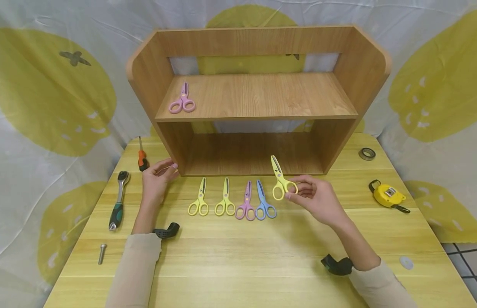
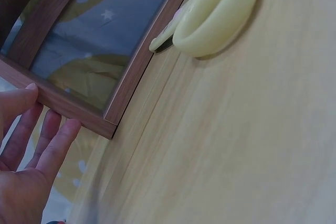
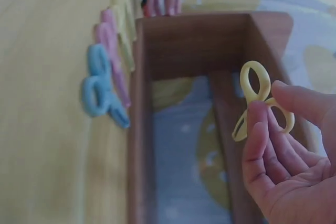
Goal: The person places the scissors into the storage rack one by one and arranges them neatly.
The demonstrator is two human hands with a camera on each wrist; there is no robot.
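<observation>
Yellow scissors (image 1: pixel 278 177) are pinched by one handle loop in my right hand (image 1: pixel 315 199), blades pointing up, before the wooden shelf's lower opening. In the right wrist view, thumb and fingers grip that loop of the scissors (image 3: pixel 255 80). My left hand (image 1: pixel 157 179) touches the lower left side panel of the shelf (image 1: pixel 257 115) with relaxed fingers, also seen from the left wrist. Two yellow scissors (image 1: pixel 200 199) (image 1: pixel 225 199), pink scissors (image 1: pixel 247 203) and blue scissors (image 1: pixel 263 203) lie in a row in front of the shelf. Other pink scissors (image 1: pixel 182 100) lie on its upper board at left.
On the table's left side lie an orange-handled screwdriver (image 1: pixel 142 156), a ratchet wrench (image 1: pixel 118 199) and a bolt (image 1: pixel 101 254). A tape roll (image 1: pixel 367 154), yellow tape measure (image 1: pixel 389 195) and pale disc (image 1: pixel 406 262) lie on the right. A lemon-patterned cloth (image 1: pixel 54 98) hangs around the table.
</observation>
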